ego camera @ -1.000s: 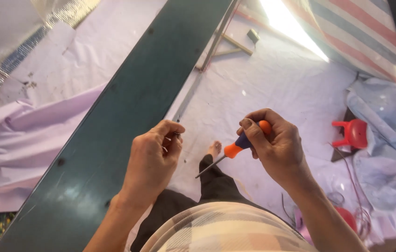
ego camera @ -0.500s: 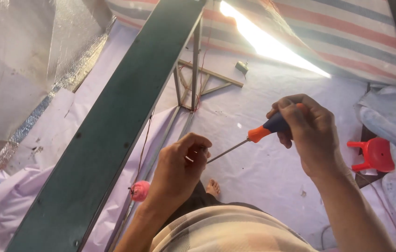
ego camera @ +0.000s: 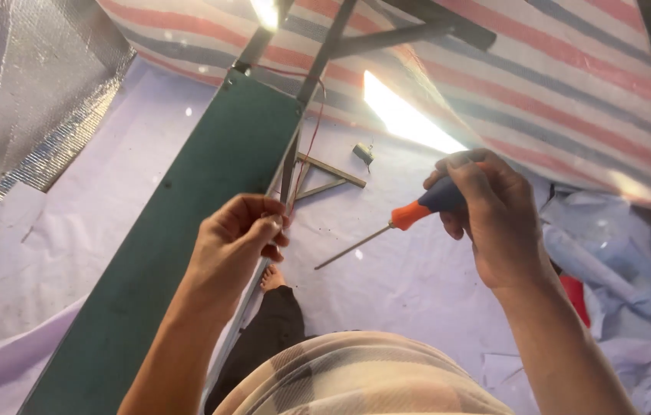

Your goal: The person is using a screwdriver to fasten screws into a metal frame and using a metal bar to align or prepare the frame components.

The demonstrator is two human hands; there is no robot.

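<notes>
Down below, the floor is covered with a pale purple sheet, and a striped cloth in red, white and blue hangs at the far side with bright light coming through it. A long dark green board runs from the bottom left up toward the middle, with thin metal bars standing above its far end. A shiny silver sheet covers the left corner. Since the earlier picture, the view has tipped up, so the red stool is out of sight and more of the striped cloth shows. The left hand has gone up beside the board's edge. The right hand is raised, with its fingers wrapped tight around the blue and orange handle of a screwdriver. The thin metal tip points down and left, in the air between both hands. The left hand has its fingertips pinched together; whether something small sits between them cannot be told.
</notes>
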